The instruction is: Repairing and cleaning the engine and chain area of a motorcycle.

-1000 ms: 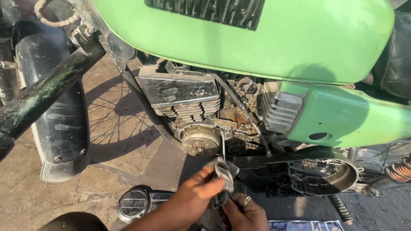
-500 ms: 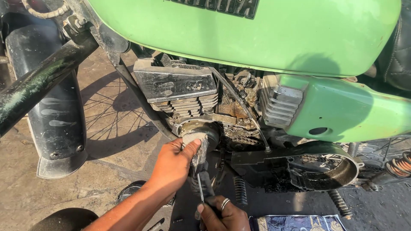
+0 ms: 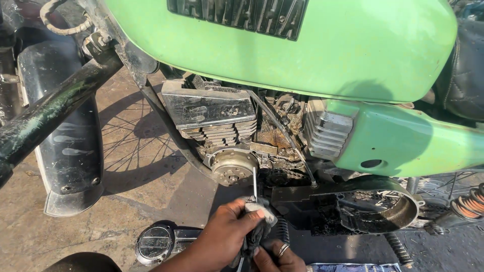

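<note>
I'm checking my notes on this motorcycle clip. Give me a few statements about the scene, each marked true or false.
1. The fuel tank is green. True.
2. The left hand presses a grey rag around a thin tool shaft. True.
3. The right hand wears no ring. False: a ring shows on one finger.
4. The round engine part is hidden under a cover. False: it is exposed.

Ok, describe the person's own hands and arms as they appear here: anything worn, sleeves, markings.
Both hands are bare, with no gloves. The left hand comes in on a bare forearm; no sleeve shows in view. The right hand wears a silvery metal ring on one of its fingers; its arm is out of frame. No watch, bracelet or other markings are visible.
</note>
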